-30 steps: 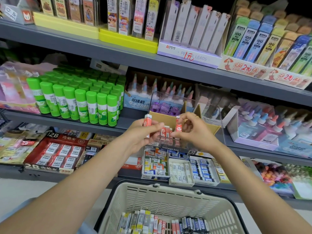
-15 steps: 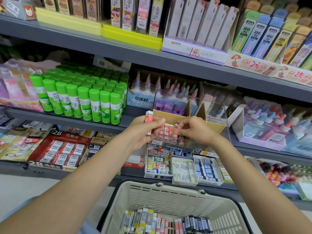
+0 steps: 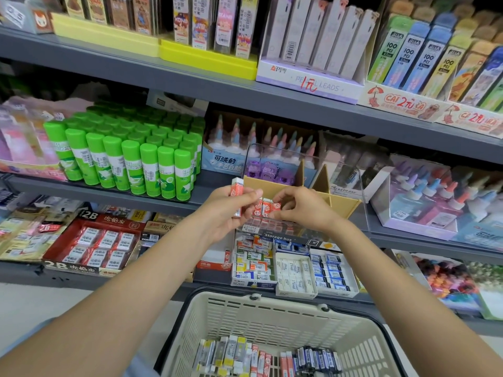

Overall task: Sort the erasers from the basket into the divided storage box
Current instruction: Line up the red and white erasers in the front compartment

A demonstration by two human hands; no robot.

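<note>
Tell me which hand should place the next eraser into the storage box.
Left. The left hand already holds a red eraser upright right beside the storage box, so it only needs to lower it in. The right hand has its fingertips on the red erasers in the box.

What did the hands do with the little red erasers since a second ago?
The right hand lowered the red eraser it was holding up into the storage box, next to the row of red erasers there, and its fingers are still on it. The left hand stayed put, still gripping its own red eraser. The basket still holds more erasers.
</note>
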